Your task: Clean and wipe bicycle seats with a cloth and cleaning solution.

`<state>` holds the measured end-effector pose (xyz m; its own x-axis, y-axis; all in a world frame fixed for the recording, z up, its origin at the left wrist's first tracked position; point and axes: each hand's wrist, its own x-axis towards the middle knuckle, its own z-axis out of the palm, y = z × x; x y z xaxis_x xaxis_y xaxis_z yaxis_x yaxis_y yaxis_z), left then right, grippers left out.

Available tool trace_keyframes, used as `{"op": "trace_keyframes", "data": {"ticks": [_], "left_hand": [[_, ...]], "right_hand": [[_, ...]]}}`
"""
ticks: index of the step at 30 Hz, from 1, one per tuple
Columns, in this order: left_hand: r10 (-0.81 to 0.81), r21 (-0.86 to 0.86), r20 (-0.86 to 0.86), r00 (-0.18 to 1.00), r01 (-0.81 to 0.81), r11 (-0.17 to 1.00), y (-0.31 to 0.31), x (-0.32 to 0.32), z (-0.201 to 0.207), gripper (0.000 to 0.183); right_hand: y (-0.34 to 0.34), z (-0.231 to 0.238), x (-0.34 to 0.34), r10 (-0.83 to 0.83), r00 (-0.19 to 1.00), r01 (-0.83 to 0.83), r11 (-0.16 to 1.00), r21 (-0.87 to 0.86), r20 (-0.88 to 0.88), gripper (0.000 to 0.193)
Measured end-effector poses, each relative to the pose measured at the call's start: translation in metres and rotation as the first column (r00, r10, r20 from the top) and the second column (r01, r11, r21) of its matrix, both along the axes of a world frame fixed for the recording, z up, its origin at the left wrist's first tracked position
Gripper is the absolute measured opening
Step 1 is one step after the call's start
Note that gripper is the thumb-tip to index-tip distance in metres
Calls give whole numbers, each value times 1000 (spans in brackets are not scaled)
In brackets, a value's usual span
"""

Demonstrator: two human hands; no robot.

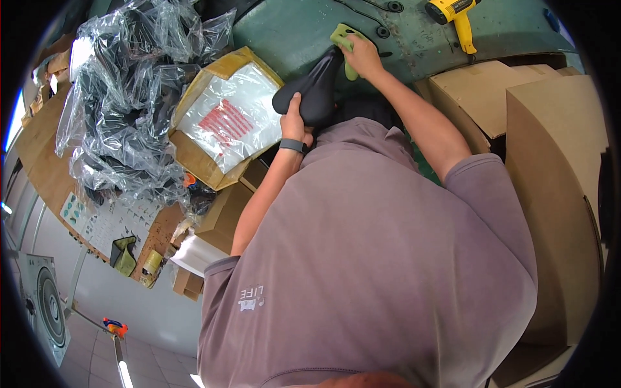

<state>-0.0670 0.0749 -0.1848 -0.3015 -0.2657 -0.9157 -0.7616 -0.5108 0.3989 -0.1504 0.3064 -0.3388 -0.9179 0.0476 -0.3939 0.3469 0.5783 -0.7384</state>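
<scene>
A black bicycle saddle [313, 90] is held in front of me, its narrow nose toward the far right. My left hand [294, 123] grips its wide rear end, the thumb lying on top of the cover. At the nose, my right hand [361, 57] is closed on a green cloth [343, 39], which hangs beside the saddle tip. Whether the cloth touches the saddle I cannot tell. The underside of the saddle and most of the left fingers are hidden.
Beyond my hands lies a green work table [284, 32] with black saddle rails [362, 16] and a yellow heat gun [456, 19]. On the left, an open carton [184, 152] holds plastic bags, next to a heap of plastic-wrapped black items [136, 97]. Cardboard boxes [550, 142] stand at right.
</scene>
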Motion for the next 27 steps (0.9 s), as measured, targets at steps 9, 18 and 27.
{"op": "trace_keyframes", "data": {"ticks": [9,18,27], "left_hand": [[-1,-3,24,1000,1,1000,6,-9,-6,53],[138,194,156,978,-168,967,-1,-6,-12,42],[186,341,313,931,-293,893,-22,-12,-22,33]], "right_hand": [[6,-2,7,94,928,-133,987,-85,-362,31],[-18,57,27,258,867,-389,884,-258,-425,34],[-19,63,31,273,884,-408,847,-340,-381,33]]}}
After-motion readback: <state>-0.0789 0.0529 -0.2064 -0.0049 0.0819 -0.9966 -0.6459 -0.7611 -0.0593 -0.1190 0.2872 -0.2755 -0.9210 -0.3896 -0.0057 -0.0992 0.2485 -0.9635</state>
